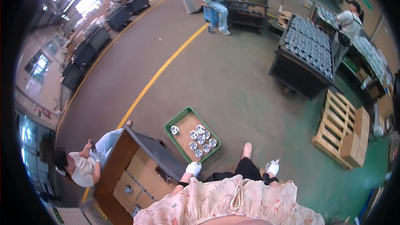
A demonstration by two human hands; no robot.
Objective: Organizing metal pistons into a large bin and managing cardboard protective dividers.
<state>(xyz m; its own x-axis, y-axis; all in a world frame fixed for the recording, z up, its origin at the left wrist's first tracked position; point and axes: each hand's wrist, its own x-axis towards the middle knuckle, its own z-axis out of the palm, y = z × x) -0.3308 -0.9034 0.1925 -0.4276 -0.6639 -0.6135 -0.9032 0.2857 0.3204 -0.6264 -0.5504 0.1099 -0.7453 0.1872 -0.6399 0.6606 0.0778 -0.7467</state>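
Note:
My left hand [193, 168], in a white glove, appears with curled fingers at the near corner of a green plastic crate [173, 121]. Whether it grips the rim or anything else is hidden. On the brown sheet lining the crate stand several shiny round metal parts [201, 140], mostly grouped toward the right, with a single metal part [174, 130] at the left. Off to my right, above the floor, my gloved right hand [273, 167] is open, its fingers apart and nothing visible in it.
A dark bin [156, 150] with cardboard and a few metal parts stands to my left, a seated person [81, 166] beyond it. Ahead right are a bin filled with metal parts [308, 46] and a wooden pallet [333, 129] with cartons. Two people work farther off.

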